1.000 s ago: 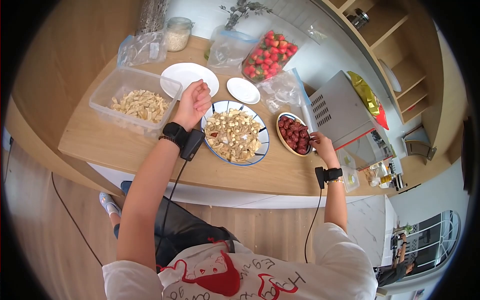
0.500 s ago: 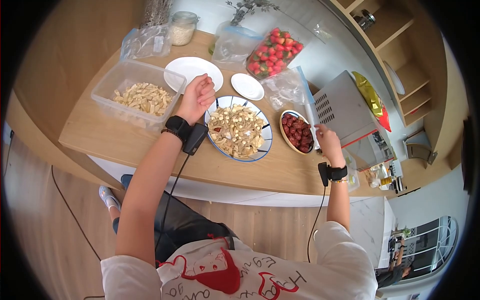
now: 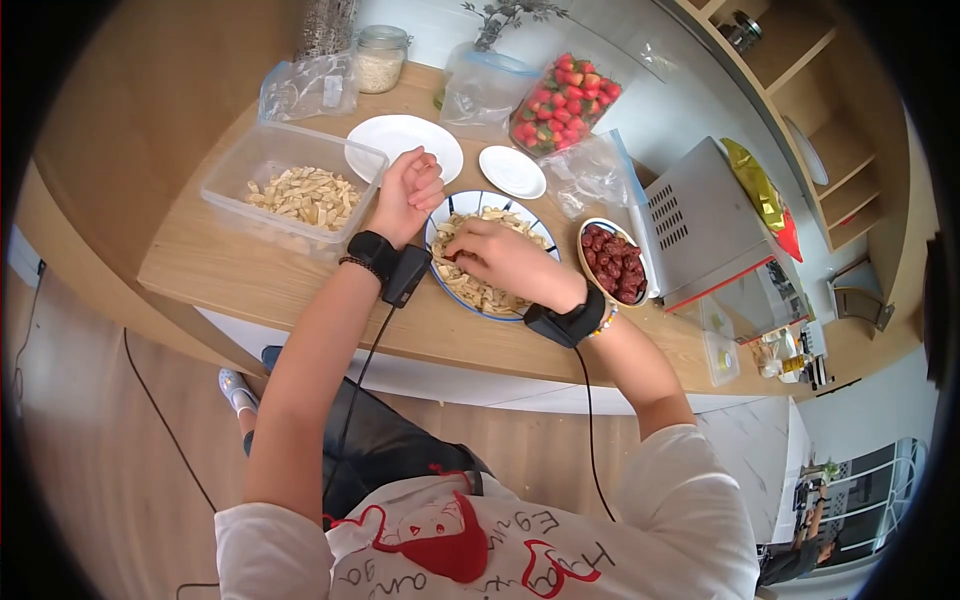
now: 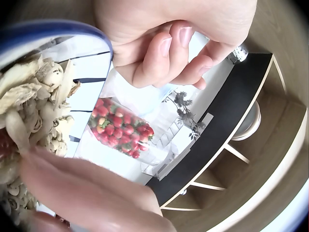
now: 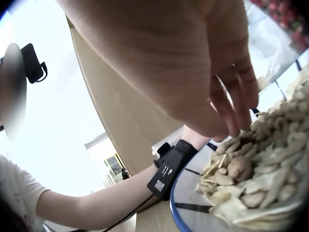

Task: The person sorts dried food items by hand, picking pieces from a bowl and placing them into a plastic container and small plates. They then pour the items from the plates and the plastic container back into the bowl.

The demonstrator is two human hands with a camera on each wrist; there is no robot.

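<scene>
Beside the white-and-blue plate [image 3: 437, 222], my left hand [image 3: 408, 190] is raised with loosely curled fingers and nothing in it. My right hand [image 3: 515, 262] reaches over the plate, fingertips down at the pale dried slices [image 3: 490, 298] near its left side. In the left wrist view a dark red piece [image 4: 6, 144] lies by the fingertips of the right hand [image 4: 91, 193]; whether they pinch it cannot be told. The right wrist view shows the right hand's fingers [image 5: 234, 104] bent toward the slices. A bowl of red dates [image 3: 613, 264] stands right of the plate.
A clear tub [image 3: 245, 160] of pale strips stands at the left. Behind are a white plate [image 3: 400, 145], a small white dish [image 3: 512, 172], a box of strawberries [image 3: 565, 105], plastic bags [image 3: 590, 175] and a grain jar [image 3: 380, 62]. A grey appliance [image 3: 705, 215] stands right.
My right hand has moved left from the date bowl to over the plate of slices. My left hand keeps its place beside the plate. The head view has shifted slightly.
</scene>
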